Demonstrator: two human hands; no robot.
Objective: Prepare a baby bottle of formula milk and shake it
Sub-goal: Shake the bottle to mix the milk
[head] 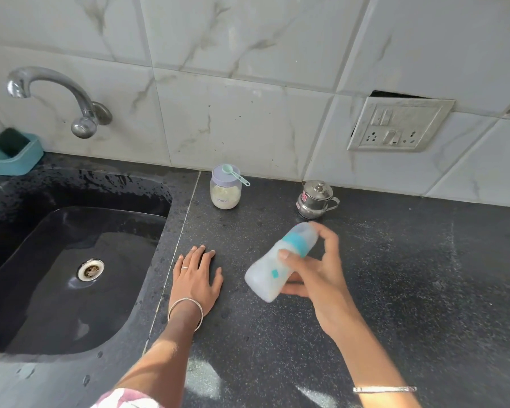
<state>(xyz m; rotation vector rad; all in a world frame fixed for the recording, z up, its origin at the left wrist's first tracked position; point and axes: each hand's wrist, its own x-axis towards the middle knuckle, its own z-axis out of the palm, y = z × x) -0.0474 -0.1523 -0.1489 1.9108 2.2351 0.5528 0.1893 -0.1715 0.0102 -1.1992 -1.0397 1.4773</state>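
Indoors, black countertop, tiled wall, tilted bottle

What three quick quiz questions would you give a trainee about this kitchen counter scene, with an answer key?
1. True or false: the left hand lies flat on the counter, holding nothing.
2. Where is the green scoop? A: on the lid of the formula jar. B: in the left hand. C: lying on the counter.
3. Which hand grips the baby bottle, and is the bottle upright or tilted?

Key:
1. True.
2. A.
3. The right hand; the bottle is tilted, above the counter.
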